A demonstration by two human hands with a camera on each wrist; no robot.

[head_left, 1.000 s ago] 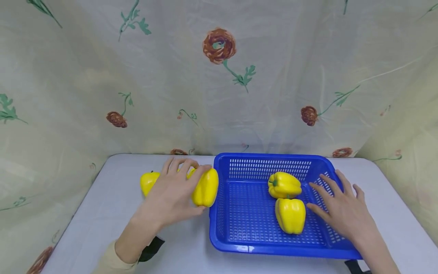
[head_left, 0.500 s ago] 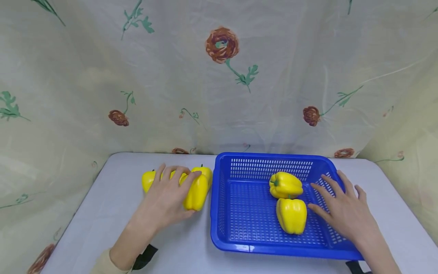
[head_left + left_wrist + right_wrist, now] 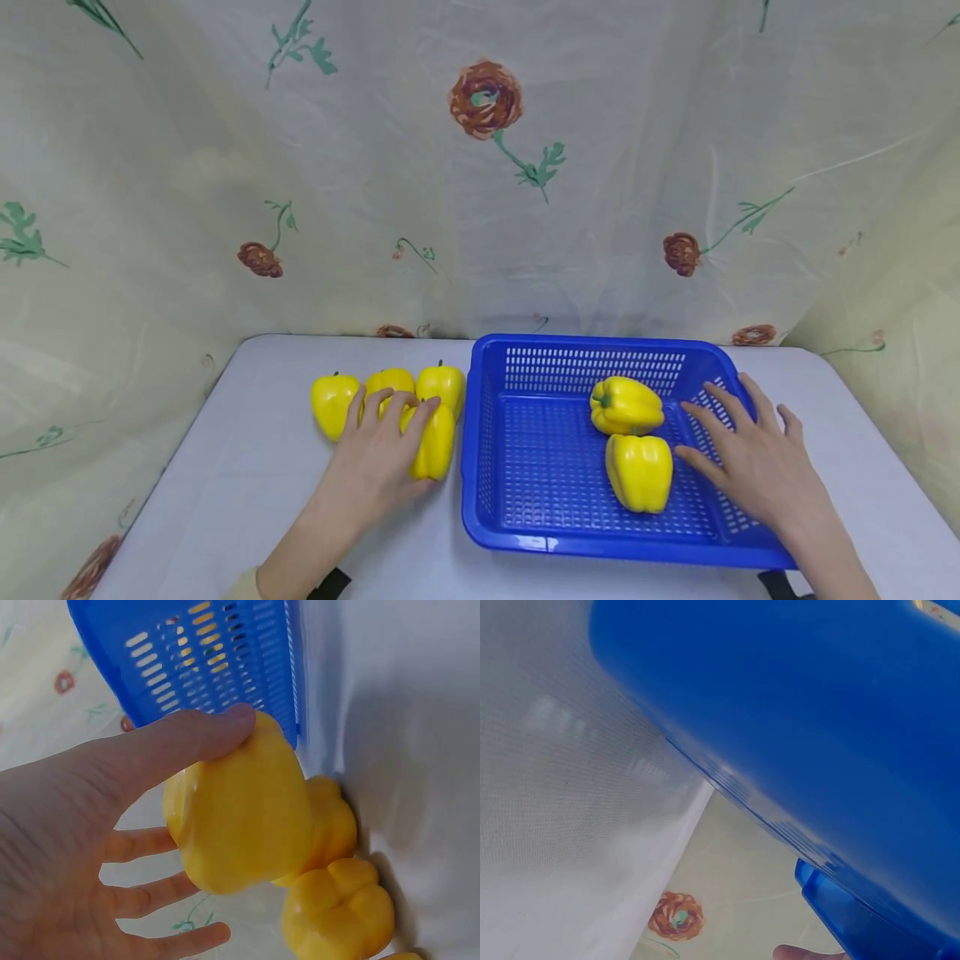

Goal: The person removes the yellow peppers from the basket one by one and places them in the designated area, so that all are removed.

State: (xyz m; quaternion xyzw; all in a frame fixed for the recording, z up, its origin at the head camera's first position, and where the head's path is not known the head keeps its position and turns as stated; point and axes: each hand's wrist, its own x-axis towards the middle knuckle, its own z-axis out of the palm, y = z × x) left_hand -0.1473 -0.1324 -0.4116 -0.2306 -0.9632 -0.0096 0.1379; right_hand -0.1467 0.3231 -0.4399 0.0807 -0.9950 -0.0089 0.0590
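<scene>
1. On the pale desk (image 3: 225, 492), just left of the blue basket (image 3: 592, 550), the left hand (image 3: 375, 467) rests over a yellow pepper (image 3: 433, 442) lying on its side. The wrist view shows the thumb against one flank and the other fingers spread loosely on the far side, so the hold looks like a light cradle, probably enough to stop the rounded fruit from rolling.

2. Behind that pepper stand three more yellow peppers in a row: one at the left (image 3: 333, 402), one in the middle (image 3: 390, 382) partly hidden by fingers, and one nearest the basket (image 3: 442, 383). They sit upright with stems up, close enough to touch (a tidy line, which would explain why the held pepper is kept right beside them).

3. The right hand (image 3: 750, 467) lies flat with its fingers straight and spread on the basket's right side, holding nothing. I judge that it steadies the light basket against sliding.

4. Inside the basket lie two yellow peppers, touching: the farther one (image 3: 626, 404) on its side with its stem to the left, the nearer one (image 3: 639, 471) just by the right fingertips.

5. A flowered cloth (image 3: 480, 167) hangs behind the desk.
</scene>
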